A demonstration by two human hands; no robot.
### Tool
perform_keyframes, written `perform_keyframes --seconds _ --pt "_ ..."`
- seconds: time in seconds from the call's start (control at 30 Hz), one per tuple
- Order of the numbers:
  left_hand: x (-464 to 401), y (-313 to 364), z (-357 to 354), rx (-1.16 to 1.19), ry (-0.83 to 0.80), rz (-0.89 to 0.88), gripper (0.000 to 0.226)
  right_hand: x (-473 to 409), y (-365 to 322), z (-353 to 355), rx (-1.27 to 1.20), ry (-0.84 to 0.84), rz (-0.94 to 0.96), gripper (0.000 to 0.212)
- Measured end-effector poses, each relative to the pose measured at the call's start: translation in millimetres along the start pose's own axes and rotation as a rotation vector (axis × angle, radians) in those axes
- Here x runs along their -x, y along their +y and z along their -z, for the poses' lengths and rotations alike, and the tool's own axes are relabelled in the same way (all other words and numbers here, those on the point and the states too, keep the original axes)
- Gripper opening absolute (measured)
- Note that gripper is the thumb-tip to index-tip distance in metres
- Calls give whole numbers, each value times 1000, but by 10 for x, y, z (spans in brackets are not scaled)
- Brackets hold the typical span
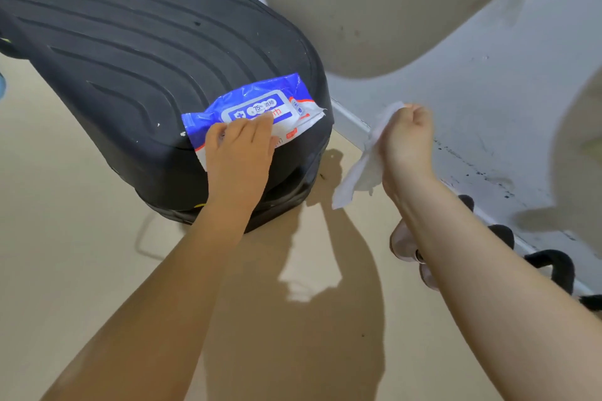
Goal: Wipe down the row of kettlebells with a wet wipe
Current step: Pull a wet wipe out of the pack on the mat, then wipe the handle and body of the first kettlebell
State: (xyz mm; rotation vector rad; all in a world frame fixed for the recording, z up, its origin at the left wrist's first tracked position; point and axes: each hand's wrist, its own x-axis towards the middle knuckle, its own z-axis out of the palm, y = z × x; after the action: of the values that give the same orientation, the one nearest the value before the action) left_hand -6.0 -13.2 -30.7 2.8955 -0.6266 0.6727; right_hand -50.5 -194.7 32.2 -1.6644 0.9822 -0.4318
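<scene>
Head view: the right hand [408, 137] is closed around a wet wipe [358, 172], limp and light, best bunched in the palm. The left hand [241, 153] presses flat on the wipe packet [260, 107] atop the black worktop [130, 52]. Kettlebells [550, 265] sit at four o'clock, heavy and rigid.

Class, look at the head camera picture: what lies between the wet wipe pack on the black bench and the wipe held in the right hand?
In the head view, only the bench's rounded end and bare wall separate the pack from the wipe.
</scene>
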Motion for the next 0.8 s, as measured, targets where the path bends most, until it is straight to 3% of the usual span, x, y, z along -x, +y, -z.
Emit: perform_keyframes --seconds 0.1,0.2,0.23,0.3,0.37,0.43,0.57,0.7,0.8 --pt "-172 307 237 190 -141 230 38 41 167 254 28 26 -28 16" --pt "-100 853 270 528 0 -8 39 70 284 572 10 -77 -43 24" --pt "-24 1070 285 713 -41 -58 43 74 316 678 16 -118 -26 24" --pt "99 1424 289 1069 -364 26 49 57 380 897 15 -153 -21 23" --pt "178 1685 259 1274 -692 177 47 35 447 1141 22 -144 -20 24" --pt "243 1859 223 1346 -752 200 47 22 540 1380 26 -121 -25 23" --pt "391 2188 226 1424 -782 251 12 -42 802 1775 -51 -6 -127 22" --pt "494 2493 261 1405 -789 197 18 -84 1064 2108 -56 111 -225 19" --pt "543 2652 283 1357 -812 117 20 -21 1211 2218 -155 64 -253 19"
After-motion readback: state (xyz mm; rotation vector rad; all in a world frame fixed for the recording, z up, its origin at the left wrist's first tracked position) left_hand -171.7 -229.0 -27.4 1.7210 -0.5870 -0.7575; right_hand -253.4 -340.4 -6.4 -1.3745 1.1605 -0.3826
